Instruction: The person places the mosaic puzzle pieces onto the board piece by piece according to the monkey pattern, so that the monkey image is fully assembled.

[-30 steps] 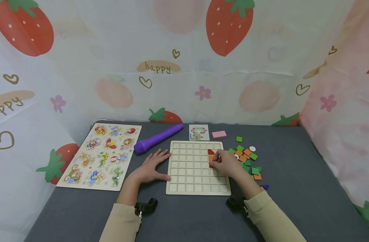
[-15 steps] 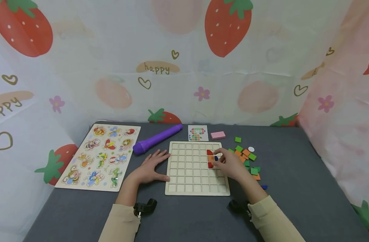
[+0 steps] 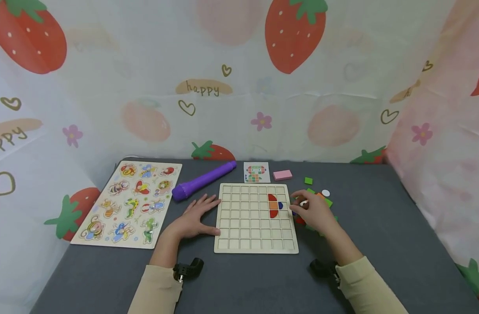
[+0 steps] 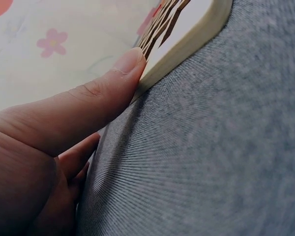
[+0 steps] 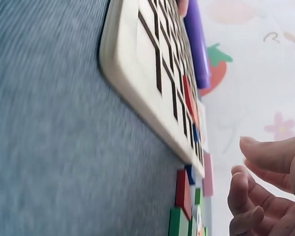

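The pale wooden grid board (image 3: 243,240) lies at the middle of the table. Toward its right side sit two red rounded-corner tiles (image 3: 273,213), an orange tile (image 3: 273,205) between them and a small blue half-round tile (image 3: 280,205). My left hand (image 3: 194,220) rests at the board's left edge, fingers spread, thumb tip (image 4: 130,61) against the rim. Just beyond the right edge, my right hand (image 3: 311,211) hovers over loose tiles, thumb and fingers apart and holding nothing. In the right wrist view a red tile (image 5: 183,189) and a green tile (image 5: 177,221) lie below the fingers.
An insect puzzle board (image 3: 123,203) lies at the left, beside a purple stick (image 3: 204,180). Behind the grid board are a pattern card (image 3: 256,172) and a pink block (image 3: 282,175). A lone green tile (image 3: 308,180) and a white disc (image 3: 325,192) lie at the right.
My right hand has let go of the blue half-round tile, which now lies on the board beside the orange one. It has moved right, over the loose tiles. The left hand stays put.
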Demonstrator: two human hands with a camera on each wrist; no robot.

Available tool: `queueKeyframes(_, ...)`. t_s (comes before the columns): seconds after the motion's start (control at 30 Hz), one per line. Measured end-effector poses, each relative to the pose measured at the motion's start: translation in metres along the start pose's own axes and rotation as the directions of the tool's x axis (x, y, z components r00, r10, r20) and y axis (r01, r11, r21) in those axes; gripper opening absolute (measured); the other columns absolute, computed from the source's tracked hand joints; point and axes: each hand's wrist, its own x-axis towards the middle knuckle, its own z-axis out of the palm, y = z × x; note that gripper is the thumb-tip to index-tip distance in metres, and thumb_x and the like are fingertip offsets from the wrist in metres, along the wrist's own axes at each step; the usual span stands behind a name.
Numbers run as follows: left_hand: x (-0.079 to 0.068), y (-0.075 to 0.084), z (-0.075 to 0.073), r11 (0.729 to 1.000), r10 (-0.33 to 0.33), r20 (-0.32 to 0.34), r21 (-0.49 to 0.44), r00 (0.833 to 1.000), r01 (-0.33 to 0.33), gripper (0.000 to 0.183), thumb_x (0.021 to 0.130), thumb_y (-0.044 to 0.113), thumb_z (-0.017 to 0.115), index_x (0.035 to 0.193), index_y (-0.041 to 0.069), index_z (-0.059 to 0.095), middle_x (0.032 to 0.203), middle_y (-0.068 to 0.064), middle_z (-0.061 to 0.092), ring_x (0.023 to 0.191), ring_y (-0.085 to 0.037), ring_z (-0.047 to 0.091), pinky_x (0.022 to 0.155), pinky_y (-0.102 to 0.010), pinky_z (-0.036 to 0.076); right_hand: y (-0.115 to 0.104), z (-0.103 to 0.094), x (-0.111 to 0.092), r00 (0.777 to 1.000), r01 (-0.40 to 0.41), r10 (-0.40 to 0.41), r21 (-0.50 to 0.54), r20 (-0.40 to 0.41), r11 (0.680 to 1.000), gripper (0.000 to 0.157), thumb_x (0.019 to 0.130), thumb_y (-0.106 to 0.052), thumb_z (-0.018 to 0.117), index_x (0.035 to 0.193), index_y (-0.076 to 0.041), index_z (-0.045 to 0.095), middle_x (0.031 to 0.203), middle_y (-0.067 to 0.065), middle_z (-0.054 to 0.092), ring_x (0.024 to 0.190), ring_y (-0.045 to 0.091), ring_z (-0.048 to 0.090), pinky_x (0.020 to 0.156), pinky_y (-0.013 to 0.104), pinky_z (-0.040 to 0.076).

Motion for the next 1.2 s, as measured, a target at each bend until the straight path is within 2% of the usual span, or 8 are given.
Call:
queueKeyframes(0.2, -0.001, 0.001, -0.001, 1.000, 0.004, -0.001, -0.001, 1.000, -0.004, 0.097, 0.080, 0.048, 0.083, 0.160, 0.020, 0.034, 0.169, -0.006, 0.020, 0.158, -0.034, 0.002, 0.126, -0.058, 0.000, 0.010, -0.007, -0.004, 0.999, -0.002, 0.001, -0.038, -0.036, 0.999, 0.033, 0.096, -0.019, 0.071, 0.126, -0.007, 0.065, 0.102, 0.010, 0.069, 0.077, 0.020, 0.060, 0.060, 0.030, 0.050)
queueKeyframes(0.43, 0.001, 0.001, -0.001, 1.000, 0.015, -0.003, -0.002, 1.000, -0.015, 0.097, 0.080, 0.048, 0.083, 0.159, 0.020, 0.034, 0.169, -0.007, 0.021, 0.158, -0.034, 0.002, 0.126, -0.058, 0.000, 0.021, -0.018, -0.009, 0.999, -0.010, 0.006, -0.075, -0.053, 0.997, 0.035, 0.096, -0.019, 0.071, 0.127, -0.005, 0.065, 0.101, 0.011, 0.069, 0.085, 0.023, 0.067, 0.068, 0.033, 0.056)
queueKeyframes(0.77, 0.000, 0.001, -0.001, 1.000, 0.001, -0.001, -0.005, 1.000, -0.001, 0.097, 0.080, 0.048, 0.083, 0.159, 0.021, 0.034, 0.169, -0.006, 0.021, 0.158, -0.033, 0.002, 0.126, -0.057, 0.000, 0.036, -0.029, -0.022, 0.999, -0.010, 0.006, -0.076, -0.051, 0.997, 0.032, 0.095, -0.017, 0.071, 0.124, -0.004, 0.065, 0.100, 0.011, 0.070, 0.084, 0.024, 0.069, 0.063, 0.030, 0.052)
queueKeyframes(1.03, 0.001, -0.001, 0.000, 1.000, -0.002, 0.000, -0.002, 1.000, 0.002, 0.099, 0.079, 0.049, 0.083, 0.159, 0.021, 0.034, 0.169, -0.006, 0.020, 0.158, -0.033, 0.002, 0.126, -0.057, 0.000, 0.046, -0.040, -0.035, 1.000, 0.009, -0.011, -0.076, -0.021, 0.997, 0.033, 0.094, -0.016, 0.072, 0.124, -0.004, 0.065, 0.101, 0.011, 0.069, 0.083, 0.022, 0.070, 0.059, 0.031, 0.053)
queueKeyframes(1.2, 0.001, -0.002, 0.000, 1.000, -0.019, 0.001, -0.014, 1.000, 0.019, 0.099, 0.078, 0.049, 0.084, 0.159, 0.023, 0.034, 0.169, -0.005, 0.020, 0.158, -0.033, 0.001, 0.125, -0.060, 0.000, 0.048, -0.045, -0.042, 1.000, 0.000, 0.002, -0.065, 0.022, 0.998, 0.032, 0.094, -0.016, 0.073, 0.124, -0.005, 0.066, 0.104, 0.012, 0.069, 0.076, 0.016, 0.067, 0.058, 0.031, 0.054)
